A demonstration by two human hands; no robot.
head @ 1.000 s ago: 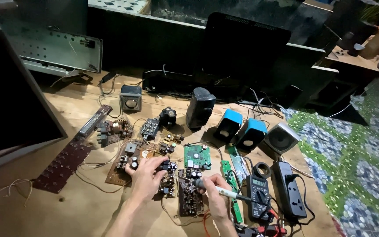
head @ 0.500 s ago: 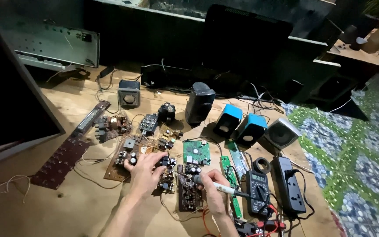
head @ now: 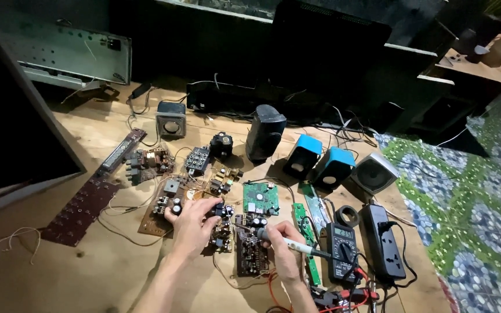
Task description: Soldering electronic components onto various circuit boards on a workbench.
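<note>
1. Holding a pen-shaped soldering tool [head: 288, 243], the right hand [head: 285, 258] is closed around its grip; the tool's long axis runs from lower right to upper left, tip toward the dark circuit board [head: 250, 252].
2. The left hand [head: 191, 223] lies flat, fingers spread and loosely curled, pressing a small component board [head: 222, 232] onto the worktop [head: 88, 278]; it grips nothing.
3. The dark circuit board lies between both hands, directly left of the tool tip; the right hand is nearer.
4. A clamp meter [head: 343, 246] sits just right of the right hand.

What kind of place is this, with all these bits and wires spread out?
Most likely an electronics repair bench: bare circuit boards and small speakers cover a wooden table, a clamp meter lies nearby, and the right hand holds a soldering iron.
</note>
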